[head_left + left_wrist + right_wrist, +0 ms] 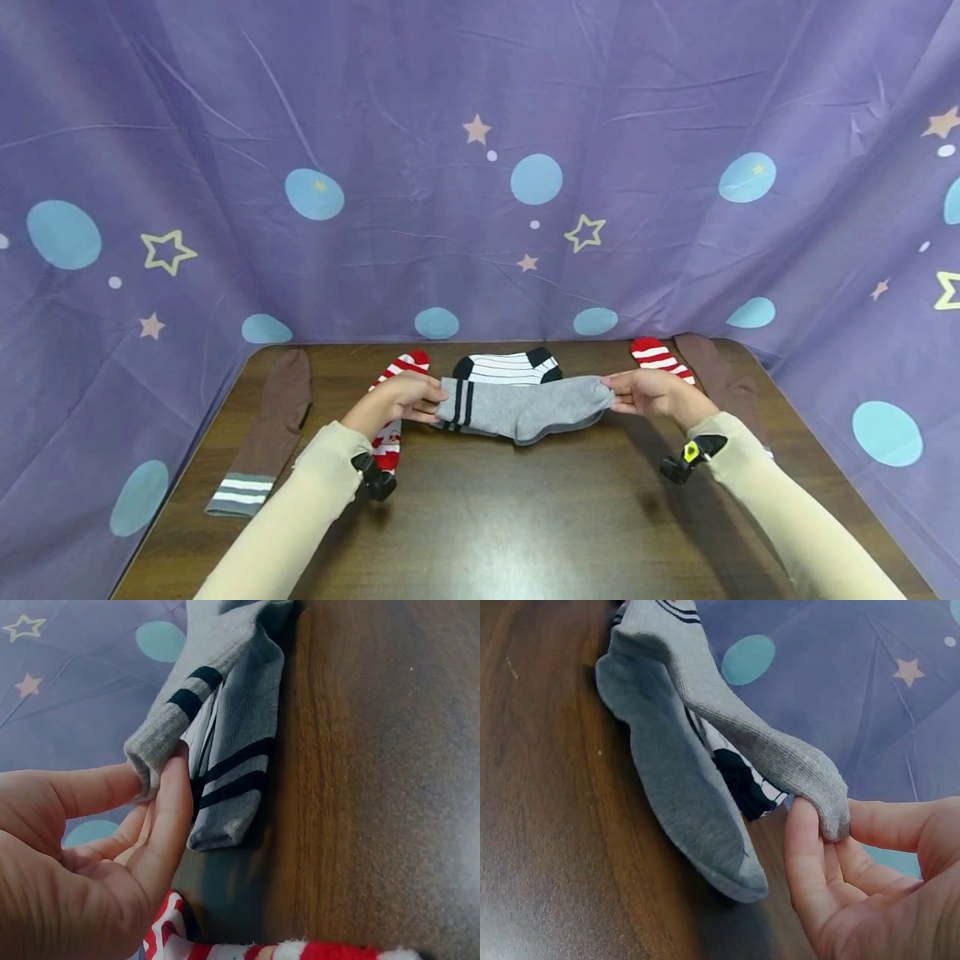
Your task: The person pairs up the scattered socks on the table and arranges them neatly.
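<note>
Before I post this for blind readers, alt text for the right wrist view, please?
Fingers of a right hand pinch the toe of a raised gray sock. A second gray sock lies on the brown table; a black-and-white sock shows between them, purple cloth behind.

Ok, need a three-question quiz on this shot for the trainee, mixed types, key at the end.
1. True or false: the left hand pinches the cuff of the upper gray sock.
2. Which part of that sock does the right hand pinch?
3. Fill in: the brown sock at the far left has ___ white stripes near its open end.

Key: 1. True. 2. The toe. 3. Two.
</note>
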The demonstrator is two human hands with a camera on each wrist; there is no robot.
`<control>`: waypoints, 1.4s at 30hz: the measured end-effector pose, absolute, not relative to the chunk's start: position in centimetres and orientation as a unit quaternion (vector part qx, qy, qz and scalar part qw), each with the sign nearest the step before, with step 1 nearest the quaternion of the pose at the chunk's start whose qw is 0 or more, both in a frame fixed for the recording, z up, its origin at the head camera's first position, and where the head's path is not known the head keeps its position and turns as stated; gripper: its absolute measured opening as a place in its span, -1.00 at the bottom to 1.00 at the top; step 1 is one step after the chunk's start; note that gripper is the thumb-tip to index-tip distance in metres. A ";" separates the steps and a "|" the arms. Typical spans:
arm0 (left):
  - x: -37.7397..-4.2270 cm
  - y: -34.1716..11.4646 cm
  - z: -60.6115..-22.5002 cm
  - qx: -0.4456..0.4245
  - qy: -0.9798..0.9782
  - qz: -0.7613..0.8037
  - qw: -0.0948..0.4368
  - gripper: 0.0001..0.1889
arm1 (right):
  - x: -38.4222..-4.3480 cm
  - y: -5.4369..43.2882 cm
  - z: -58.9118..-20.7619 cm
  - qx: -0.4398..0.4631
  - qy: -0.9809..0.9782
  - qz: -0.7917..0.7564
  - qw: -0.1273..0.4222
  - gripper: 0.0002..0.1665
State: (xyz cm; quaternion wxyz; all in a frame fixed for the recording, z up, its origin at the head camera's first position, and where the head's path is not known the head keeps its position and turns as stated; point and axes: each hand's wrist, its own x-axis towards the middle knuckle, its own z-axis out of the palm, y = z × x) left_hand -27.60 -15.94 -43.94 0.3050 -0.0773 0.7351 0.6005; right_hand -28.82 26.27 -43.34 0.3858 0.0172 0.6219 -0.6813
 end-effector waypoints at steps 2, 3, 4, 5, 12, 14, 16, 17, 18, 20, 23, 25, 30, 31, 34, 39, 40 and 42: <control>-27.7 -15.9 -43.9 -0.083 0.737 0.596 0.308 -0.60 | -29.0 26.2 -43.6 0.021 0.629 -0.674 0.386 -0.51; -27.8 -15.9 -43.9 -0.085 0.738 0.593 0.310 -0.61 | -29.1 26.1 -43.7 0.023 0.633 -0.671 0.386 -0.51; -27.8 -15.9 -43.9 -0.089 0.739 0.591 0.311 -0.63 | -29.2 26.1 -43.9 0.025 0.637 -0.667 0.385 -0.52; -27.9 -15.9 -43.9 -0.091 0.740 0.590 0.312 -0.65 | -29.2 26.1 -44.0 0.026 0.641 -0.663 0.385 -0.53; -28.0 -15.7 -44.1 -0.104 0.748 0.580 0.304 -0.72 | -29.2 25.6 -44.6 0.028 0.677 -0.639 0.364 -0.65; -27.9 -15.6 -44.3 -0.107 0.752 0.579 0.296 -0.69 | -29.2 25.4 -44.6 0.024 0.685 -0.635 0.357 -0.69; -27.8 -15.5 -44.4 -0.110 0.757 0.578 0.285 -0.68 | -29.1 25.1 -44.7 0.022 0.691 -0.634 0.348 -0.73; -27.7 -15.5 -44.5 -0.111 0.760 0.577 0.279 -0.68 | -29.1 25.0 -44.7 0.021 0.694 -0.632 0.343 -0.75; -27.7 -15.4 -44.6 -0.113 0.762 0.576 0.273 -0.69 | -29.1 24.9 -44.7 0.021 0.697 -0.632 0.338 -0.78; -27.5 -15.4 -44.6 -0.113 0.768 0.573 0.263 -0.74 | -29.0 24.7 -44.7 0.025 0.703 -0.631 0.326 -0.81; -27.4 -15.4 -44.6 -0.109 0.774 0.569 0.255 -0.81 | -28.9 24.5 -44.9 0.035 0.712 -0.629 0.311 -0.82; -27.4 -15.4 -44.6 -0.108 0.778 0.566 0.250 -0.84 | -28.9 24.4 -45.0 0.045 0.716 -0.628 0.300 -0.82; -27.5 -15.2 -44.4 -0.111 0.790 0.557 0.232 -0.89 | -28.8 24.0 -45.1 0.056 0.748 -0.608 0.262 -0.84; -27.6 -15.1 -44.4 -0.113 0.792 0.554 0.228 -0.89 | -28.8 24.0 -45.1 0.055 0.757 -0.600 0.255 -0.82; -27.6 -15.0 -44.3 -0.112 0.803 0.542 0.223 -0.91 | -28.7 23.7 -45.2 0.052 0.782 -0.575 0.234 -0.72; -27.7 -14.9 -44.6 -0.123 0.811 0.531 0.213 -0.93 | -28.4 23.1 -45.1 0.047 0.817 -0.536 0.206 -0.67; -27.7 -14.8 -44.7 -0.123 0.812 0.529 0.211 -0.93 | -28.3 22.9 -45.1 0.048 0.824 -0.529 0.198 -0.69; -27.7 -14.8 -44.8 -0.122 0.815 0.527 0.208 -0.94 | -28.2 22.7 -45.1 0.053 0.834 -0.517 0.184 -0.72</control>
